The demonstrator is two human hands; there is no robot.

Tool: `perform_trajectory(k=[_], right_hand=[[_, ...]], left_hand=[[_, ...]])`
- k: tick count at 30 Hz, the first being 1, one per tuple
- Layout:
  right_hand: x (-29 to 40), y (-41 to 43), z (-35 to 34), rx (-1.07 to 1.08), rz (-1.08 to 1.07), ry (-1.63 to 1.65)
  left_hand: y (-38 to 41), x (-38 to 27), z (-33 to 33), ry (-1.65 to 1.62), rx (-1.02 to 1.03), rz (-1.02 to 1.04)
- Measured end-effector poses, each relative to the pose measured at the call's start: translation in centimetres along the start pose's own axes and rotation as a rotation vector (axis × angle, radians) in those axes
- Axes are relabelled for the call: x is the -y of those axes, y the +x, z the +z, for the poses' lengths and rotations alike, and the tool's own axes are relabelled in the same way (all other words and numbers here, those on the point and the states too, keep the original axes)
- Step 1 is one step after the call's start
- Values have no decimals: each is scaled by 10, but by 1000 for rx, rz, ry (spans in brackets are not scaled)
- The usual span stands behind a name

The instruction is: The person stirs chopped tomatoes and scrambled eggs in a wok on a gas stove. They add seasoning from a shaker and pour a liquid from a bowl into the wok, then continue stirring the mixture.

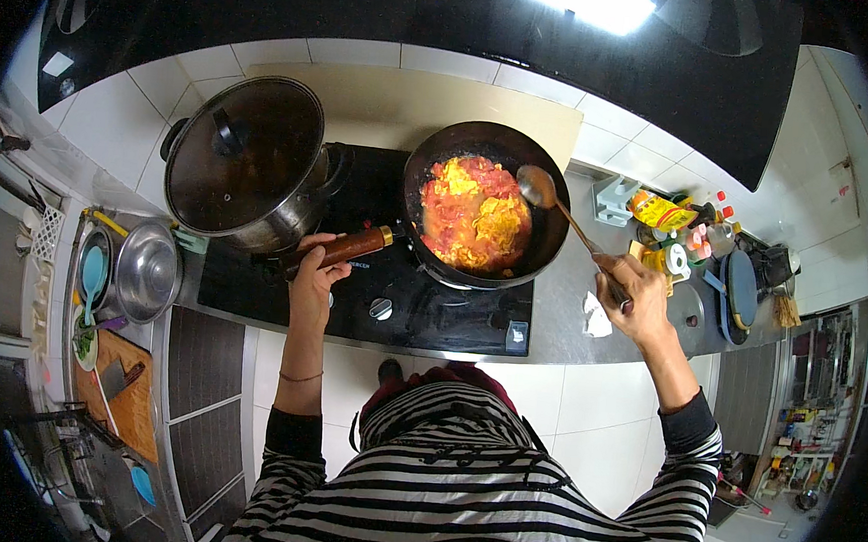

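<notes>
A dark wok (490,144) sits on the right side of the black gas cooktop (445,327). In it lie scrambled eggs and tomatoes (474,217), red and yellow with some juice. My left hand (316,271) grips the wok's brown wooden handle (353,245), thumb on top. My right hand (632,294) is closed around the handle of a metal ladle (536,185). The ladle's bowl rests against the wok's right inner wall, beside the food.
A large lidded steel pot (250,163) stands on the left burner. Right of the cooktop are a crumpled white tissue (596,316), several seasoning bottles (696,246) and a blue-grey pan (741,290). To the left are a steel basin (148,272) and a cleaver (116,380) on a wooden cutting board (143,424).
</notes>
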State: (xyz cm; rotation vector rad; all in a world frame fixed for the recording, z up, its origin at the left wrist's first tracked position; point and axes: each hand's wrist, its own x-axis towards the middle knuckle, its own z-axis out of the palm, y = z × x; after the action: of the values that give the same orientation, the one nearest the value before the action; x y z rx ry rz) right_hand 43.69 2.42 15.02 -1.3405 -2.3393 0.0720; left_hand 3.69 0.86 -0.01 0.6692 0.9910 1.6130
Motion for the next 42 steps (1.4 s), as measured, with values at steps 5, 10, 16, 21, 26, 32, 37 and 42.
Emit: perform_trajectory(k=[5,10,16,21,26,32,37,42], right_hand=[[-9,5,6,-118,512,618],[-38,6,32,-164,866,995],[-48,2,49,-187,989,1296],[-13,19,17,-164,630,911],[5,6,6,-5,65,279],[14,-2,-6,131,-124,247],[21,-12,-3,204,-323,121],[21,-8,-1,341,-413,48]], left_hand=[[1,0,-1,10,11,11],[3,5,-6,-21,11,1],[2,3,-3,-20,5,7],[4,5,-8,-37,10,-5],[5,5,-8,-22,24,-4],[6,5,-9,-28,20,-19],[6,5,-9,-18,31,-21],[6,4,-8,-9,6,-40]])
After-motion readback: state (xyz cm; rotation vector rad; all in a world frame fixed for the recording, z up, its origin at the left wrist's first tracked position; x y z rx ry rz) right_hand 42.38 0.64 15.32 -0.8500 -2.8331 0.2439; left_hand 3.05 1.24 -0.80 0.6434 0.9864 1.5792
